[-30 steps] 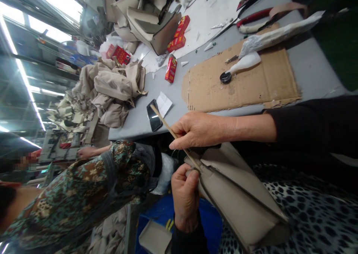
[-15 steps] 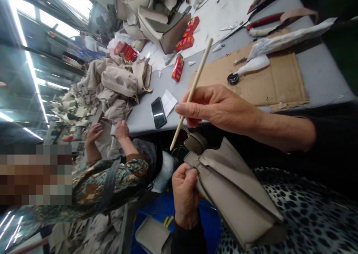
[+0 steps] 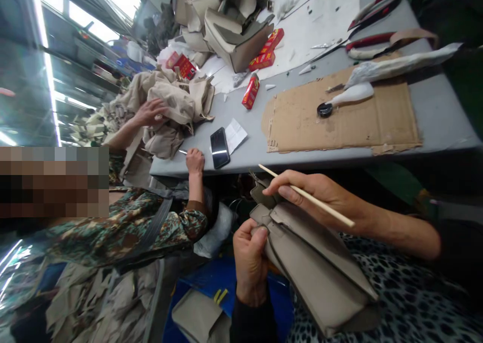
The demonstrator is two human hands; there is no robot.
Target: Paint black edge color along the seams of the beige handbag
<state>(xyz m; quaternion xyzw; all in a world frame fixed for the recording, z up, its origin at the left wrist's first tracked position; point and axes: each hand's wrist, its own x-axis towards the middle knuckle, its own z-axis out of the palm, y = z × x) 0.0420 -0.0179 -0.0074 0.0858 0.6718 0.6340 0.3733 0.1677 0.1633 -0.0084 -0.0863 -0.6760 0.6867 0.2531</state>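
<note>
A grey-beige leather bag [image 3: 317,262] lies tilted across my lap, its flap end toward the table. My left hand [image 3: 251,260] pinches the bag's upper left edge between thumb and fingers. Over the bag's far side is my right hand [image 3: 313,194], closed round a thin pale wooden stick [image 3: 320,204]. One end of the stick points left toward the table edge, the other back over my wrist. Whether my right fingers also touch the bag's flap [image 3: 264,194] I cannot tell.
On the grey table [image 3: 445,111] lie cardboard [image 3: 294,126] with a white squeeze bottle [image 3: 356,92], a phone [image 3: 220,148], a red glue box [image 3: 251,91], scissors [image 3: 372,41] and piled bags [image 3: 169,96]. A co-worker [image 3: 151,227] sits at the left. A blue bin [image 3: 204,277] stands below.
My right hand has come down from above the table edge to the bag, and the stick has swung from steep to slanting. The co-worker's hands have moved onto the cloth pile and table.
</note>
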